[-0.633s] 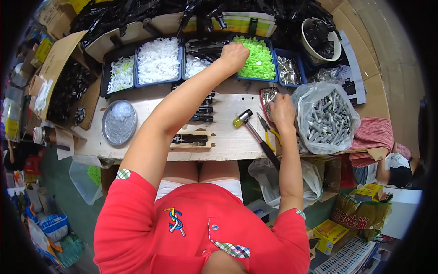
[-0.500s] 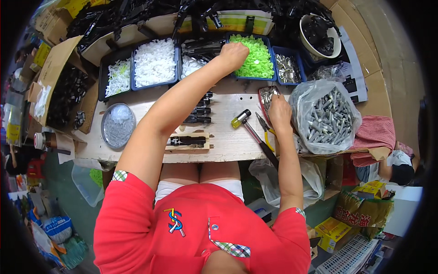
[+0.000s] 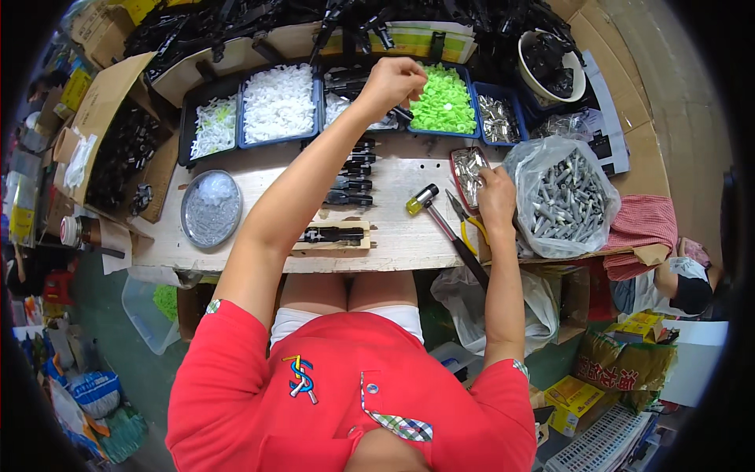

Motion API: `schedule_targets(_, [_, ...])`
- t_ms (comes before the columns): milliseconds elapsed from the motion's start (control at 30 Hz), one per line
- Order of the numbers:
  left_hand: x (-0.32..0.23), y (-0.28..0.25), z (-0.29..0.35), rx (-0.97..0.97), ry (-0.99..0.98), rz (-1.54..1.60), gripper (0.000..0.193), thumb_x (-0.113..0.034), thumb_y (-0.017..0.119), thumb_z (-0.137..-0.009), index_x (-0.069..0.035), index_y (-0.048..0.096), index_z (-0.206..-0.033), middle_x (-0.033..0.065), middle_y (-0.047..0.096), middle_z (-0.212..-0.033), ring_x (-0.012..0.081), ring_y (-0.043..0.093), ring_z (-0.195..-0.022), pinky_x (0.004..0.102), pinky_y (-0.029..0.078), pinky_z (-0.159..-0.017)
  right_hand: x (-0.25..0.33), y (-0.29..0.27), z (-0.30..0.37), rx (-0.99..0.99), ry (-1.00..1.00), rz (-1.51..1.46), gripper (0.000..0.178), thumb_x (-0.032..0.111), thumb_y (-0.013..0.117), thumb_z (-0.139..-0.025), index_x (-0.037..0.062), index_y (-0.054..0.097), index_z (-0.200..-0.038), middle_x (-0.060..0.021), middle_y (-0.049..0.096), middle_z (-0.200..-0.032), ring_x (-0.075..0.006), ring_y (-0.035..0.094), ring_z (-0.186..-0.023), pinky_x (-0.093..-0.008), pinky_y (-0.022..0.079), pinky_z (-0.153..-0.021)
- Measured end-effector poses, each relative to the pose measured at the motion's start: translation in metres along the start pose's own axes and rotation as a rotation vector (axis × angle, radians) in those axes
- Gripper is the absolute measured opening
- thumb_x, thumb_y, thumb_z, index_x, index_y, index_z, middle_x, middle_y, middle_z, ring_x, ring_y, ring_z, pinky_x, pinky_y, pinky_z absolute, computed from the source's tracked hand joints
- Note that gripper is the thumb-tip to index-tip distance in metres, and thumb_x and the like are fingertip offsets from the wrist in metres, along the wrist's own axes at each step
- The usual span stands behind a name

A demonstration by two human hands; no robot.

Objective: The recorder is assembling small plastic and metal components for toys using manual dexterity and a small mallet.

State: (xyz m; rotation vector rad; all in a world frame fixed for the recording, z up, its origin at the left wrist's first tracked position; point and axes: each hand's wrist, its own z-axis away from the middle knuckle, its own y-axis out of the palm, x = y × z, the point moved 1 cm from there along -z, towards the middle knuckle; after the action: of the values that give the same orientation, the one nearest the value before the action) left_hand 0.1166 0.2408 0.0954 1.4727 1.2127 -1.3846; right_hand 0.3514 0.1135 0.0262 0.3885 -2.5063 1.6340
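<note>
My left hand is raised over the edge between a tray of black parts and a blue tray of bright green plastic pieces. Its fingers are pinched together, and whatever they hold is too small to make out. My right hand rests beside a small red dish of silvery metal pieces. The fingertips are closed at the dish's right side; their contents are hidden. Just left of it lie yellow-handled pliers and a hammer with a yellow-and-black head.
Along the back stand a tray of white pieces and a blue tray of metal parts. A plastic bag of grey parts sits right. A wooden fixture with a black part lies in front, a round dish left.
My left hand has drawn back leftward off the green pieces. My right hand has shifted right across the red dish, uncovering more of its metal pieces. The whole view has shifted slightly.
</note>
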Motion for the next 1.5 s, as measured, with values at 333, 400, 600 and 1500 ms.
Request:
schedule_targets(333, [0.024,-0.029,0.201,0.106,-0.307,0.649,0.02,-0.004,0.066,-0.077,0.003,0.062,-0.096,0.0073,0.063,-0.076,0.0125,0.059,-0.063,0.0266,0.052,-0.056,0.124,-0.053,0.005,0.101,-0.385,-0.676,0.016,-0.007,0.061,-0.072,0.0002,0.062,-0.085,-0.0095,0.058,-0.08,-0.0222,0.058,-0.074,-0.0271,0.046,-0.065])
schedule_targets(400, [0.022,-0.033,0.22,0.095,-0.293,0.623,0.02,-0.005,0.066,-0.078,0.002,0.062,-0.096,0.0072,0.063,-0.075,0.0124,0.059,-0.062,0.0263,0.052,-0.057,0.152,-0.053,0.008,0.116,-0.598,-0.644,0.022,-0.008,0.057,-0.065,0.0048,0.062,-0.083,-0.0078,0.058,-0.08,-0.0254,0.057,-0.075,-0.0322,0.047,-0.064])
schedule_targets(600, [0.016,-0.048,0.25,0.02,-0.3,0.572,0.02,-0.004,0.067,-0.077,0.003,0.063,-0.095,0.0086,0.063,-0.074,0.0149,0.061,-0.06,0.025,0.052,-0.055,0.189,-0.051,0.016,0.102,-0.823,-0.416,0.018,0.002,0.055,-0.065,0.0087,0.061,-0.081,-0.0024,0.055,-0.077,-0.0201,0.054,-0.075,-0.0307,0.042,-0.062])
schedule_targets(1500, [0.04,-0.048,0.272,-0.184,-0.178,0.579,0.011,-0.002,0.068,-0.076,0.002,0.061,-0.083,0.0073,0.062,-0.072,0.0114,0.059,-0.058,0.0239,0.05,-0.049,0.21,-0.001,0.063,0.229,-0.363,-1.012,0.015,-0.005,0.057,-0.075,0.0007,0.062,-0.089,-0.0107,0.059,-0.08,-0.0237,0.059,-0.072,-0.0299,0.047,-0.061])
